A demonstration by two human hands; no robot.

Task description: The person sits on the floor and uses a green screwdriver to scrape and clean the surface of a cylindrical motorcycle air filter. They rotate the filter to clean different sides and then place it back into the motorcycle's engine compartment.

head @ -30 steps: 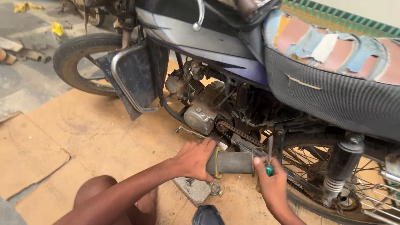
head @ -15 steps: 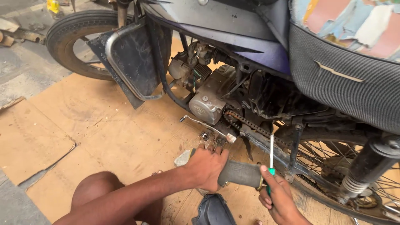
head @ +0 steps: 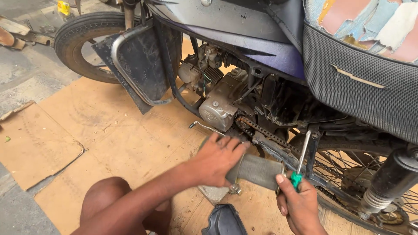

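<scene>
Left hand (head: 217, 159) wrapped around near end of grey ribbed muffler piece (head: 257, 170), grip closed on it. Right hand (head: 299, 205) pinching green-handled screwdriver (head: 300, 163) upright, grip narrow, thumb against far end of the muffler piece. Long axis running left to right, slightly down toward right hand, low beside drive chain (head: 265, 135) under engine (head: 220, 102). Both hands touching it, left carrying more. Cardboard (head: 100, 130) on floor below; spoked rear wheel (head: 361, 174) behind.
</scene>
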